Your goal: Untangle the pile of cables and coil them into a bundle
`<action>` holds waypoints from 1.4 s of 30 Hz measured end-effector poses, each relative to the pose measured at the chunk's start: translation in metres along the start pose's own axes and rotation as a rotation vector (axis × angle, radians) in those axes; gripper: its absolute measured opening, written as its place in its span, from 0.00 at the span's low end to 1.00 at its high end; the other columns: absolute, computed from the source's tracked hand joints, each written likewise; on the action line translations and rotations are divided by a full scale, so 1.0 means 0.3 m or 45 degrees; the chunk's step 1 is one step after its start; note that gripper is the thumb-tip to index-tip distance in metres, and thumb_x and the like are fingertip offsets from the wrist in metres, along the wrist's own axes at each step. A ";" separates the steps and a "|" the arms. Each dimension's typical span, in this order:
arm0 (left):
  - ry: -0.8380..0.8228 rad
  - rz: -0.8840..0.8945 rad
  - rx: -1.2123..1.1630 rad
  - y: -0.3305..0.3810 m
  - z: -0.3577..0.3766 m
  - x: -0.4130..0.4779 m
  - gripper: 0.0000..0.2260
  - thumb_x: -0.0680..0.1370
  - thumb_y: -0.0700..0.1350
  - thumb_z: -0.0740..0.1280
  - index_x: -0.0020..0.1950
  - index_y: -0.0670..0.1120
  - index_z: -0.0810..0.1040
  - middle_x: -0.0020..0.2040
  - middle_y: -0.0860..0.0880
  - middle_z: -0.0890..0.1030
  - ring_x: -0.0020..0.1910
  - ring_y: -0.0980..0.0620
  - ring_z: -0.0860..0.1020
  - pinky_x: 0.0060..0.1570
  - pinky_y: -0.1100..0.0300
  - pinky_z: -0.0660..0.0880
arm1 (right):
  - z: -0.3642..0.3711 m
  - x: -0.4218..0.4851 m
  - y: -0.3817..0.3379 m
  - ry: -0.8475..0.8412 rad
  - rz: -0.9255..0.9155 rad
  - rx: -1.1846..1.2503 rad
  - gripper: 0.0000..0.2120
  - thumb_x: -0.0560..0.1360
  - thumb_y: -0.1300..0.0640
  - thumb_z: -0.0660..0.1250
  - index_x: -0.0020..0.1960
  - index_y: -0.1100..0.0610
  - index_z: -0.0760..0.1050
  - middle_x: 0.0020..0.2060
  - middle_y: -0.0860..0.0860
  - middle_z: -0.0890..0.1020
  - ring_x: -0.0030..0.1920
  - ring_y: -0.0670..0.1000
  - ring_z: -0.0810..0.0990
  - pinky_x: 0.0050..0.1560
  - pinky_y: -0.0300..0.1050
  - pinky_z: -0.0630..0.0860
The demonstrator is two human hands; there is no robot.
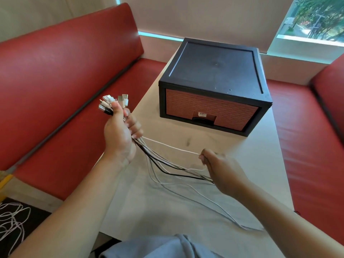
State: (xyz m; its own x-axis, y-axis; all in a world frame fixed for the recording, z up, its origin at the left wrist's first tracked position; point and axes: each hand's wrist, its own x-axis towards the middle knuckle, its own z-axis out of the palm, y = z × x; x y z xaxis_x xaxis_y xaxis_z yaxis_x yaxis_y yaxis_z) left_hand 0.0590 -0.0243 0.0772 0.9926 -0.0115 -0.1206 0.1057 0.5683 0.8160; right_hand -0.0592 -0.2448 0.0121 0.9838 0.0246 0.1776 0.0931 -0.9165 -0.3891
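My left hand (pixel 119 135) grips a bunch of white, grey and black cables just below their USB plugs (pixel 113 103), which fan out above my fist. The cables (pixel 167 164) run down and to the right over the table. My right hand (pixel 221 170) is closed round the same strands lower down, with one white cable stretched taut between both hands. Past my right hand the loose tails (pixel 232 218) trail over the table toward its front right edge.
A black drawer box (pixel 216 71) with a reddish woven front stands on the beige table (pixel 251 151) behind my hands. Red bench seats (pixel 55 71) flank the table. More white cable (pixel 11 220) lies on the dark floor mat at lower left.
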 end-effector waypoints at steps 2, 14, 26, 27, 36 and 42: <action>0.020 0.041 0.014 0.029 -0.013 0.017 0.21 0.84 0.59 0.51 0.36 0.49 0.63 0.25 0.55 0.57 0.22 0.58 0.54 0.20 0.65 0.54 | -0.015 -0.018 0.054 -0.023 0.028 -0.042 0.15 0.80 0.47 0.49 0.46 0.53 0.70 0.38 0.51 0.81 0.34 0.60 0.76 0.33 0.50 0.73; 0.117 0.113 0.080 0.087 -0.077 0.039 0.21 0.84 0.59 0.50 0.35 0.50 0.63 0.25 0.55 0.57 0.22 0.58 0.54 0.21 0.65 0.53 | -0.041 -0.033 0.233 -0.124 0.096 -0.191 0.22 0.76 0.44 0.42 0.50 0.53 0.71 0.40 0.50 0.82 0.38 0.60 0.79 0.37 0.50 0.75; 0.165 0.142 0.070 0.120 -0.086 0.066 0.21 0.84 0.59 0.51 0.35 0.50 0.62 0.25 0.55 0.57 0.23 0.57 0.53 0.22 0.64 0.53 | -0.038 -0.089 0.300 -0.164 -0.062 -0.307 0.07 0.74 0.66 0.68 0.47 0.55 0.77 0.40 0.46 0.84 0.38 0.54 0.83 0.33 0.43 0.75; 0.164 0.143 0.072 0.118 -0.086 0.065 0.21 0.84 0.59 0.52 0.35 0.50 0.62 0.25 0.55 0.57 0.23 0.57 0.53 0.22 0.64 0.53 | -0.042 -0.087 0.296 -0.206 0.000 -0.320 0.07 0.76 0.64 0.65 0.50 0.55 0.77 0.40 0.44 0.83 0.40 0.54 0.82 0.35 0.43 0.74; 0.196 0.153 0.029 0.152 -0.101 0.076 0.21 0.83 0.60 0.52 0.35 0.50 0.62 0.26 0.54 0.57 0.24 0.57 0.53 0.22 0.64 0.52 | -0.138 -0.087 0.280 -0.552 0.268 -0.672 0.11 0.79 0.60 0.55 0.52 0.45 0.70 0.47 0.39 0.74 0.48 0.43 0.73 0.39 0.21 0.62; 0.168 0.161 0.019 0.164 -0.081 0.066 0.21 0.83 0.61 0.53 0.35 0.49 0.63 0.27 0.54 0.56 0.24 0.56 0.53 0.23 0.64 0.52 | -0.112 -0.010 0.234 -0.705 0.296 -0.655 0.23 0.79 0.43 0.61 0.72 0.47 0.64 0.68 0.49 0.67 0.68 0.52 0.64 0.61 0.47 0.67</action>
State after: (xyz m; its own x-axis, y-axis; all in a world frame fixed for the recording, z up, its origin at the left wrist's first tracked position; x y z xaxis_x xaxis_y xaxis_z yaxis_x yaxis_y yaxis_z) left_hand 0.0824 0.0233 0.1012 0.9818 0.1676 -0.0890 -0.0172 0.5461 0.8376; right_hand -0.0609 -0.3226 0.0146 0.9152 -0.1188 -0.3851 -0.0738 -0.9888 0.1296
